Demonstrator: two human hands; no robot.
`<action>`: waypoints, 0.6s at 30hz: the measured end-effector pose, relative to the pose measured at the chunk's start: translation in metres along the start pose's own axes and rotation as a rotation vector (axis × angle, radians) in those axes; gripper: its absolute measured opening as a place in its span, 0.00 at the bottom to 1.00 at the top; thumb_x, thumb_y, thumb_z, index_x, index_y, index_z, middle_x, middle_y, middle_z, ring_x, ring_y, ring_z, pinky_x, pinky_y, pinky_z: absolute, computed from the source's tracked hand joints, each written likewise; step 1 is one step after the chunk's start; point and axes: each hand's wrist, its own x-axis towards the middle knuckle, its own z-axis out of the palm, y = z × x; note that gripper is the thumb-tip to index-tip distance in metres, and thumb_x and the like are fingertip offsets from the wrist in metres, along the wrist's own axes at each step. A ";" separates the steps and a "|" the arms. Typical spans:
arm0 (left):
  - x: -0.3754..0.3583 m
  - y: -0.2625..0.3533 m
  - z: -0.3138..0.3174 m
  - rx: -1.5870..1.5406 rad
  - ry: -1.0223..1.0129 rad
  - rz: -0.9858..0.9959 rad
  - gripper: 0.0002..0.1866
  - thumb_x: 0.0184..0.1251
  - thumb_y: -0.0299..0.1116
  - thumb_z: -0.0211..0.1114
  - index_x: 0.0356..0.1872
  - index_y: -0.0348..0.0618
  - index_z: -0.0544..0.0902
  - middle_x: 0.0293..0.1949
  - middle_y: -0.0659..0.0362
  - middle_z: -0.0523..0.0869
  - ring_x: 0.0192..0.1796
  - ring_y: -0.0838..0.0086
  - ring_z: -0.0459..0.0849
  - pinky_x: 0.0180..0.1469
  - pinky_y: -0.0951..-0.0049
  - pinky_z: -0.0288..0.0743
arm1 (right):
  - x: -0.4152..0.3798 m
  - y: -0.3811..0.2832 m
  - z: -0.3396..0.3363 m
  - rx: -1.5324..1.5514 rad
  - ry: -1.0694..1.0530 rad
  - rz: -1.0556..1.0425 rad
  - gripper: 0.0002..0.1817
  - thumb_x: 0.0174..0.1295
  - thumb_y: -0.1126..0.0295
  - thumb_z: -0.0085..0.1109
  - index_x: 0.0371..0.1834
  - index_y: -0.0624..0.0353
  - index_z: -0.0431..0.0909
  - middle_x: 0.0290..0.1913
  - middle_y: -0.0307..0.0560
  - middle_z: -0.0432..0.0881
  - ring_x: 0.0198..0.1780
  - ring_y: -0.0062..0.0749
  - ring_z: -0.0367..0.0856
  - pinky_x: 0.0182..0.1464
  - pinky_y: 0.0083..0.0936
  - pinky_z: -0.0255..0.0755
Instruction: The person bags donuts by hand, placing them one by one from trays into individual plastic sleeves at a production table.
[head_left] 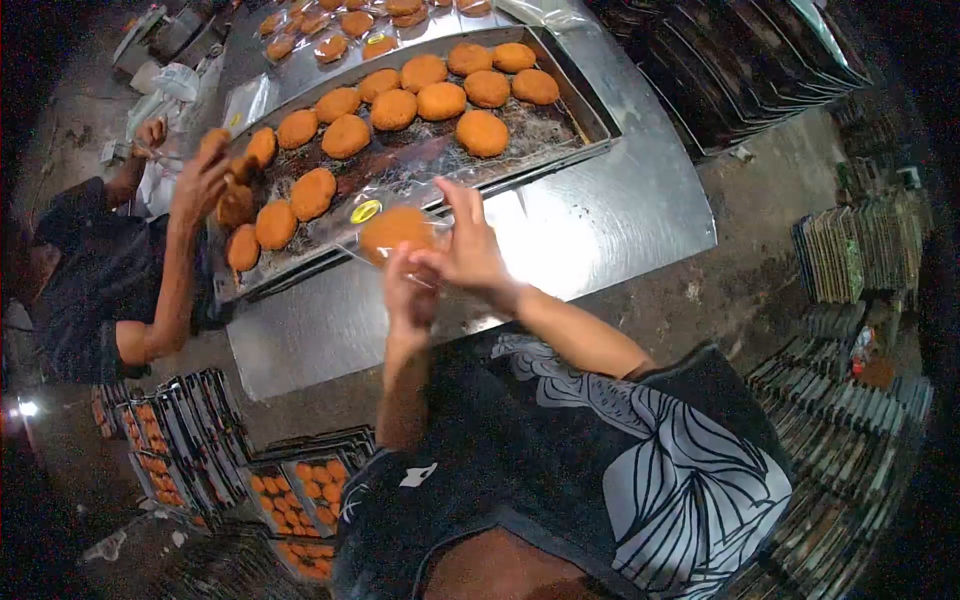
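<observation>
A round orange-brown bun [395,234] sits inside a clear plastic bag with a yellow label [366,211], held over the near edge of the tray. My left hand [411,288] is closed on the near end of the bag, slightly blurred. On the bag's right side is my right hand [472,248], its thumb at the plastic beside my left hand and its longer fingers stretched upward. Past the bag lies a dark metal tray [400,165] with several loose buns [483,133] in it.
The tray rests on a shiny metal table [640,200]. At left, a co-worker's hand [203,180] touches a bun over the tray. Bagged buns [332,48] lie beyond. Stacked dark trays [730,60] stand upper right, racks [860,255] further right, bun-filled trays [290,500] lower left.
</observation>
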 end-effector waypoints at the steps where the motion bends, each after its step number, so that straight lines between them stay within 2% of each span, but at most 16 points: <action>1: -0.004 -0.017 0.008 0.195 0.059 0.065 0.22 0.55 0.42 0.53 0.46 0.36 0.68 0.36 0.54 0.76 0.36 0.69 0.77 0.37 0.68 0.73 | 0.006 0.009 -0.002 -0.154 -0.032 -0.102 0.44 0.40 0.66 0.66 0.63 0.51 0.52 0.53 0.59 0.68 0.46 0.50 0.73 0.50 0.32 0.67; 2: -0.008 -0.024 0.011 0.395 0.115 0.130 0.18 0.55 0.39 0.54 0.42 0.36 0.71 0.34 0.55 0.76 0.33 0.72 0.77 0.36 0.69 0.73 | 0.017 0.020 -0.008 0.128 -0.254 0.029 0.29 0.42 0.65 0.64 0.52 0.56 0.69 0.49 0.56 0.72 0.45 0.45 0.75 0.48 0.30 0.68; 3: -0.005 -0.029 -0.020 0.762 0.017 0.175 0.15 0.55 0.37 0.55 0.39 0.37 0.73 0.32 0.56 0.76 0.33 0.71 0.76 0.36 0.71 0.72 | 0.036 0.050 -0.005 -0.027 -0.156 -0.185 0.12 0.46 0.68 0.59 0.35 0.59 0.79 0.40 0.55 0.78 0.38 0.40 0.77 0.42 0.30 0.70; 4: 0.000 -0.035 -0.053 1.126 -0.087 0.221 0.11 0.55 0.36 0.56 0.35 0.39 0.76 0.30 0.57 0.76 0.33 0.71 0.76 0.37 0.72 0.71 | 0.065 0.038 -0.025 -0.031 -0.147 0.003 0.08 0.49 0.68 0.55 0.30 0.59 0.81 0.35 0.54 0.80 0.35 0.35 0.78 0.39 0.30 0.70; 5: -0.003 -0.039 -0.058 1.129 -0.090 0.227 0.11 0.55 0.36 0.56 0.35 0.39 0.76 0.30 0.57 0.76 0.33 0.71 0.76 0.37 0.72 0.71 | 0.099 0.031 -0.034 -0.176 -0.111 -0.090 0.09 0.52 0.68 0.54 0.31 0.60 0.80 0.28 0.53 0.80 0.31 0.34 0.79 0.36 0.31 0.70; 7: -0.007 -0.056 -0.059 1.947 -0.528 0.495 0.08 0.53 0.34 0.57 0.30 0.41 0.78 0.30 0.56 0.77 0.33 0.68 0.75 0.38 0.73 0.70 | 0.142 -0.019 -0.043 -0.213 0.162 -0.129 0.16 0.52 0.63 0.54 0.42 0.59 0.77 0.37 0.55 0.79 0.38 0.38 0.78 0.42 0.31 0.69; 8: -0.006 -0.066 -0.066 1.945 -0.532 0.502 0.08 0.53 0.34 0.57 0.30 0.41 0.78 0.30 0.56 0.77 0.33 0.68 0.75 0.38 0.73 0.70 | 0.147 -0.022 -0.036 -0.217 0.166 -0.132 0.16 0.52 0.63 0.54 0.42 0.59 0.77 0.37 0.55 0.79 0.38 0.38 0.78 0.42 0.31 0.69; 10: 0.002 -0.076 -0.086 2.008 -0.575 0.454 0.07 0.53 0.33 0.56 0.30 0.42 0.78 0.30 0.55 0.77 0.36 0.64 0.74 0.37 0.70 0.69 | 0.154 -0.019 -0.019 0.018 0.357 -0.686 0.24 0.50 0.60 0.57 0.47 0.64 0.70 0.42 0.59 0.76 0.44 0.46 0.75 0.45 0.36 0.67; 11: 0.016 -0.071 -0.096 2.094 -0.781 0.373 0.08 0.55 0.33 0.53 0.29 0.42 0.78 0.31 0.55 0.78 0.34 0.62 0.75 0.38 0.66 0.70 | 0.126 -0.002 -0.015 0.073 0.154 -0.614 0.25 0.51 0.60 0.57 0.50 0.64 0.66 0.47 0.59 0.73 0.49 0.47 0.72 0.48 0.34 0.65; 12: 0.023 -0.065 -0.098 2.106 -0.789 0.385 0.08 0.55 0.33 0.53 0.29 0.42 0.78 0.31 0.55 0.78 0.34 0.62 0.75 0.38 0.66 0.70 | 0.086 0.008 -0.023 0.076 -0.083 -0.463 0.22 0.52 0.60 0.55 0.45 0.64 0.70 0.42 0.56 0.76 0.44 0.42 0.75 0.45 0.30 0.67; 13: 0.021 -0.063 -0.103 1.960 -0.625 0.380 0.09 0.56 0.35 0.53 0.29 0.42 0.78 0.31 0.55 0.78 0.33 0.60 0.76 0.38 0.66 0.70 | 0.051 0.039 -0.022 0.148 -0.496 -0.153 0.19 0.53 0.58 0.54 0.41 0.62 0.72 0.33 0.50 0.79 0.36 0.34 0.76 0.40 0.26 0.69; 14: 0.017 -0.064 -0.105 1.802 -0.463 0.368 0.10 0.57 0.36 0.53 0.30 0.41 0.78 0.32 0.55 0.79 0.33 0.58 0.76 0.38 0.65 0.70 | 0.009 0.067 -0.022 0.062 -0.751 0.105 0.16 0.55 0.58 0.53 0.38 0.59 0.74 0.25 0.44 0.78 0.30 0.27 0.76 0.36 0.24 0.69; 15: 0.019 -0.063 -0.101 1.802 -0.467 0.383 0.10 0.57 0.36 0.53 0.30 0.41 0.78 0.32 0.55 0.79 0.33 0.58 0.76 0.38 0.65 0.70 | -0.028 0.069 -0.033 0.334 -0.862 0.281 0.13 0.53 0.63 0.55 0.37 0.60 0.77 0.24 0.44 0.77 0.27 0.26 0.74 0.33 0.27 0.70; 16: 0.016 -0.060 -0.089 1.599 -0.340 0.269 0.11 0.59 0.36 0.52 0.32 0.39 0.78 0.33 0.54 0.80 0.34 0.63 0.77 0.39 0.68 0.71 | -0.053 0.083 -0.035 0.249 -0.914 0.235 0.12 0.53 0.66 0.56 0.38 0.61 0.76 0.26 0.42 0.78 0.27 0.23 0.73 0.33 0.25 0.70; 18: -0.004 -0.056 -0.054 1.174 -0.092 0.033 0.14 0.63 0.38 0.51 0.36 0.36 0.78 0.35 0.53 0.81 0.37 0.72 0.79 0.39 0.75 0.71 | -0.070 0.084 -0.028 0.149 -0.512 0.097 0.12 0.55 0.67 0.55 0.39 0.62 0.76 0.28 0.42 0.79 0.28 0.24 0.73 0.33 0.24 0.70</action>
